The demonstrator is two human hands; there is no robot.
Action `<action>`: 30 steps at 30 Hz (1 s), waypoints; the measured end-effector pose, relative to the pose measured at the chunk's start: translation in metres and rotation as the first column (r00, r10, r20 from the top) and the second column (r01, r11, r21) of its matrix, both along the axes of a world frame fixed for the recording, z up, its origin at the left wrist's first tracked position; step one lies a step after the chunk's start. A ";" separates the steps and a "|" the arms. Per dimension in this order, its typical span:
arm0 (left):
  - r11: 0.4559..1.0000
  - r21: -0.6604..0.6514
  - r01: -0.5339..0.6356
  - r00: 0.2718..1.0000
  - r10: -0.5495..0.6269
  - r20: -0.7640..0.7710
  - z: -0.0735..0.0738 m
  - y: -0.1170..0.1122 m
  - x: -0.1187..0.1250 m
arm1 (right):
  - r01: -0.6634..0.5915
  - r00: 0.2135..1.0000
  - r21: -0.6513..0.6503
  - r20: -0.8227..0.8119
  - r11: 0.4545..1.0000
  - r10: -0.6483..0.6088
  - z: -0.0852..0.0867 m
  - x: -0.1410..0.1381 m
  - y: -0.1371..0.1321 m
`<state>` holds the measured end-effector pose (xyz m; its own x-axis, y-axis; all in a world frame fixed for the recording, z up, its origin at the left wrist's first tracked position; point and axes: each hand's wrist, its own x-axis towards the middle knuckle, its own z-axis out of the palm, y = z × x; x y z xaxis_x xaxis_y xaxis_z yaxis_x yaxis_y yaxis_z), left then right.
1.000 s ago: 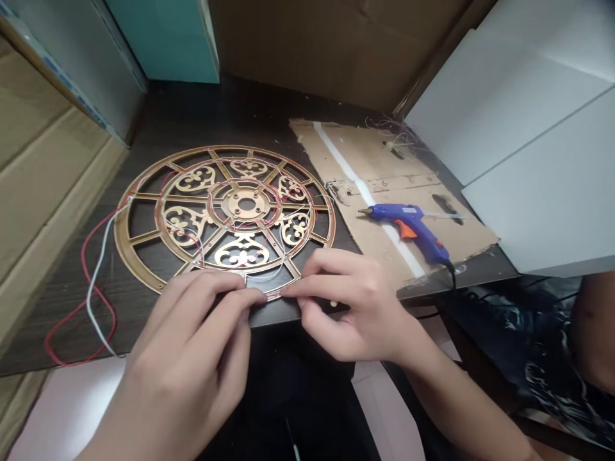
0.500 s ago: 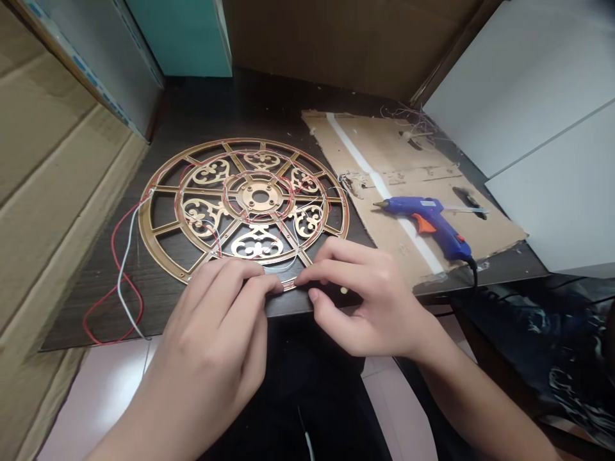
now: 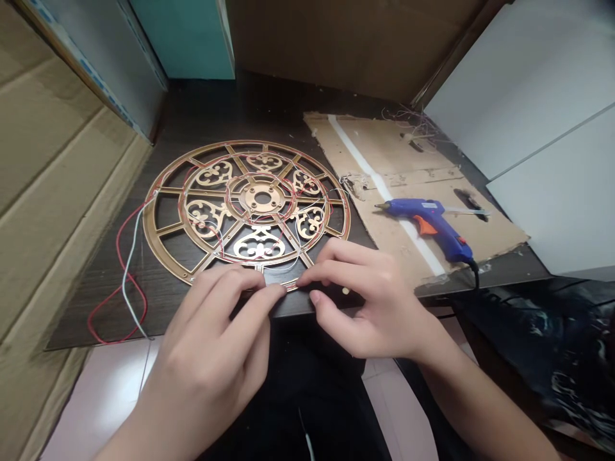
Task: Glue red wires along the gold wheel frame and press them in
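A round gold ornamental frame [image 3: 168, 192] with scroll cut-outs lies flat on a dark wooden table [image 3: 216, 109]. Thin red and white wires [image 3: 125, 282] run along its rings and trail off to the left. My left hand [image 3: 216, 346] and my right hand [image 3: 365, 294] meet at the frame's near rim, at the table's front edge. Both hands have their fingers drawn together, fingertips pressing on the rim where a wire runs. What sits under the fingertips is too small to make out.
A blue glue gun [image 3: 427, 221] with an orange trigger lies on a torn cardboard sheet [image 3: 384, 153] to the right, its black cord dropping over the edge. Cardboard boxes [image 3: 48, 160] line the left, white panels [image 3: 538, 96] the right. A teal box [image 3: 187, 32] stands at the back.
Both hands stay at the near rim, the fingertips shifting only slightly. The camera has turned a little, so the frame sits further right in view than a second ago.
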<state>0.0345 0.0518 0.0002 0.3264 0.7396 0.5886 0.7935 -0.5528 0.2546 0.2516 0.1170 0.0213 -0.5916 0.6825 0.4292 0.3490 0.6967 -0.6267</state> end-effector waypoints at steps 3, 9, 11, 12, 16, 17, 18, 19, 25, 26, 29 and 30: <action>0.999 0.048 -0.013 1.000 0.013 -0.012 -0.003 -0.002 0.001 | -0.003 1.000 0.009 0.003 1.000 0.003 0.000 0.000 0.000; 0.997 0.053 -0.058 0.997 0.060 -0.039 -0.001 -0.004 0.006 | -0.014 1.000 0.011 -0.006 1.000 0.014 -0.002 0.001 -0.001; 0.997 0.030 -0.066 0.998 0.067 -0.022 0.000 -0.003 0.006 | -0.016 1.000 0.026 -0.023 1.000 0.016 -0.003 0.001 -0.001; 0.997 0.022 -0.069 0.997 0.070 -0.017 0.001 -0.003 0.007 | -0.014 0.999 0.039 -0.036 0.999 0.015 -0.003 0.000 -0.001; 0.997 0.012 -0.075 0.997 0.075 -0.011 0.001 0.000 0.007 | 0.027 0.994 0.117 -0.107 0.993 -0.015 0.003 0.001 0.000; 0.997 0.001 -0.077 0.997 0.077 -0.004 0.001 0.000 0.008 | 0.040 0.992 0.133 -0.121 0.990 -0.024 0.006 0.002 -0.001; 0.997 -0.008 -0.076 0.997 0.076 0.006 0.001 0.000 0.008 | 0.055 0.991 0.145 -0.131 0.988 -0.036 0.008 0.003 -0.001; 0.997 -0.013 -0.071 0.997 0.071 0.019 0.001 0.001 0.008 | 0.074 0.989 0.151 -0.138 0.986 -0.053 0.010 0.004 -0.002; 0.998 -0.042 -0.053 0.996 0.056 0.072 0.003 0.000 0.006 | 0.100 0.953 -0.010 -0.287 0.995 -0.098 0.008 0.008 -0.003; 0.998 -0.042 -0.055 0.995 0.058 0.076 0.003 0.000 0.006 | 0.071 0.946 -0.052 -0.313 0.996 -0.084 0.005 0.008 -0.003; 0.998 -0.031 -0.061 0.994 0.063 0.087 0.003 -0.002 0.006 | 0.048 0.947 -0.099 -0.312 0.994 -0.077 0.002 0.006 -0.001; 0.998 -0.027 -0.060 0.994 0.063 0.090 0.002 -0.002 0.006 | 0.059 0.951 -0.090 -0.298 0.994 -0.083 0.003 0.006 -0.001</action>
<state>0.0409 0.0502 0.0026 0.2258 0.7713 0.5951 0.7987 -0.4963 0.3402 0.2576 0.1161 0.0239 -0.3919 0.7571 0.5228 0.1827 0.6209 -0.7623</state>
